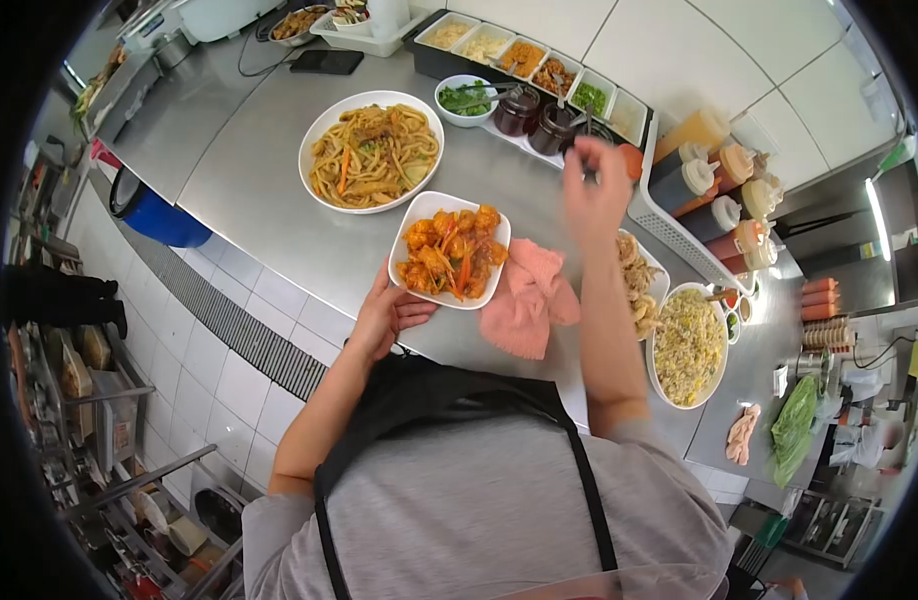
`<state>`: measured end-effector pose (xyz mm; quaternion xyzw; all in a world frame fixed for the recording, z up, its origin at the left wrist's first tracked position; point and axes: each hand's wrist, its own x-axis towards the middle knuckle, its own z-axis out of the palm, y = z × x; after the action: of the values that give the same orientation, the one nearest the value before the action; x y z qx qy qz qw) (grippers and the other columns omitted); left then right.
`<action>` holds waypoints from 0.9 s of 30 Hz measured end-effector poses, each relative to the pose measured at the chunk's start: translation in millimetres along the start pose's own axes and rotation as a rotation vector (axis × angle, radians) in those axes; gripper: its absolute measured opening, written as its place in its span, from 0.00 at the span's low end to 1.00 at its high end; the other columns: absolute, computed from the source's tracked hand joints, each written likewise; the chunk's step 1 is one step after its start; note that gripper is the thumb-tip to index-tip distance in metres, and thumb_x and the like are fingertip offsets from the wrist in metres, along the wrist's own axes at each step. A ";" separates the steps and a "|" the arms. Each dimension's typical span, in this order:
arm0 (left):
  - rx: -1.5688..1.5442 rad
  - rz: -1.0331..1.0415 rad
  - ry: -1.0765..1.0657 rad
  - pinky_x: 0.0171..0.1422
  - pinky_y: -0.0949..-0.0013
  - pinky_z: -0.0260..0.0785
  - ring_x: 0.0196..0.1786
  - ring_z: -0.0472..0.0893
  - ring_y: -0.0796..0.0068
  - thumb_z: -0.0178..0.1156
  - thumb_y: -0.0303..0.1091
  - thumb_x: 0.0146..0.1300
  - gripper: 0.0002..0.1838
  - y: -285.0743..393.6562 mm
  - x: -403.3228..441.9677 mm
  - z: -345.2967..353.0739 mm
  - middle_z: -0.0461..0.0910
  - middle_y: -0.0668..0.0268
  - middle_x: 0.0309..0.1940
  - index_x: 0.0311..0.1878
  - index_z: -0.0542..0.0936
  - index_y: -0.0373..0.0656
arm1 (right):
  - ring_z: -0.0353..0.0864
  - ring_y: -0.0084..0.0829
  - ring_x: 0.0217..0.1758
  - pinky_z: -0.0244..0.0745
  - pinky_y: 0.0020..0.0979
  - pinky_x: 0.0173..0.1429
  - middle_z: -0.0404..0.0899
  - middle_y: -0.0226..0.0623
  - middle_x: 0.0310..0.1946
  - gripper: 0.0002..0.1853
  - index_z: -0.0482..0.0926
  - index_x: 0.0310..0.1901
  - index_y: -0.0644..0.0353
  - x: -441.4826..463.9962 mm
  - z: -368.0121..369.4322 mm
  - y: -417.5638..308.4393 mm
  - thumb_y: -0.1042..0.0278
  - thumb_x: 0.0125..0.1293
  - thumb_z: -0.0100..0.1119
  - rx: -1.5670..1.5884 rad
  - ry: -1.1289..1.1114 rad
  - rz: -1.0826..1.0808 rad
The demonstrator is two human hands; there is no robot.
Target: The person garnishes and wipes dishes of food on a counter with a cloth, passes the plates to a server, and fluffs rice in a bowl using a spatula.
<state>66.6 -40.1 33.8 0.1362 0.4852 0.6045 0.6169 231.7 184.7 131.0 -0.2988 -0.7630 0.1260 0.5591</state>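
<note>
My left hand (pixel 387 312) grips the near left rim of a white square plate (pixel 403 292), its fingers partly under the edge. Glossy orange-brown fried pieces with red strips (pixel 454 250) fill the plate. Raised above the counter's right side, my right hand (pixel 596 185) is smeared by motion. Its fingers look bent, but whether they hold anything is unclear. Just beyond it are dark sauce jars (pixel 553 130) and a tray of garnishes (pixel 524 57) with chopped green onion (pixel 589 98). A crumpled pink cloth (pixel 527 300) lies right of the plate.
A bowl of thick noodles (pixel 374 155) stands behind the plate, near a bowl of green leaves (pixel 466 99). Fried rice (pixel 689 345) and a partly hidden dish of fried food (pixel 639 280) are to the right. Squeeze bottles (pixel 714 190) fill a white basket (pixel 679 240).
</note>
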 end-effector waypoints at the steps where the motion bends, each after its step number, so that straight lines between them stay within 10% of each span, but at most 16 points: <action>1: -0.022 0.026 0.006 0.39 0.71 0.75 0.37 0.80 0.67 0.43 0.36 0.61 0.34 -1.9 3.5 0.8 0.76 0.54 0.40 0.68 0.41 0.53 | 0.75 0.39 0.36 0.69 0.36 0.44 0.75 0.42 0.31 0.09 0.74 0.34 0.63 27.3 8.7 9.7 0.71 0.51 0.58 -0.014 -0.019 0.011; 10: -0.191 0.097 0.083 0.41 0.73 0.73 0.36 0.79 0.70 0.42 0.35 0.63 0.29 -4.2 33.3 -10.6 0.76 0.56 0.39 0.66 0.48 0.48 | 0.74 0.43 0.47 0.68 0.39 0.54 0.76 0.45 0.43 0.18 0.77 0.44 0.56 131.4 151.6 36.0 0.60 0.50 0.59 -0.721 -1.186 -0.321; 14: -0.272 0.084 0.059 0.43 0.73 0.72 0.39 0.79 0.71 0.46 0.33 0.63 0.30 -13.0 28.7 -11.9 0.76 0.58 0.40 0.66 0.49 0.48 | 0.74 0.41 0.49 0.70 0.42 0.51 0.74 0.40 0.45 0.16 0.79 0.43 0.55 116.8 172.3 57.3 0.64 0.50 0.58 -0.984 -1.195 -0.582; 20: -0.167 0.065 0.087 0.38 0.75 0.74 0.36 0.80 0.73 0.55 0.31 0.60 0.38 -20.7 25.4 11.8 0.76 0.62 0.40 0.68 0.44 0.52 | 0.74 0.45 0.49 0.71 0.40 0.51 0.73 0.48 0.49 0.18 0.77 0.43 0.61 122.4 156.7 45.7 0.61 0.53 0.53 -0.905 -1.345 -0.173; 27: -0.168 0.117 0.132 0.36 0.74 0.75 0.31 0.79 0.77 0.57 0.28 0.57 0.40 -29.7 34.5 15.2 0.77 0.65 0.35 0.68 0.45 0.53 | 0.74 0.48 0.48 0.70 0.41 0.51 0.73 0.54 0.45 0.25 0.66 0.51 0.61 130.3 114.6 63.4 0.58 0.52 0.53 -0.588 -0.894 -0.246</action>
<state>89.4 -10.3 3.9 0.0724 0.4635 0.6858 0.5565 119.7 328.8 159.6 -0.2687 -0.9585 -0.0442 0.0839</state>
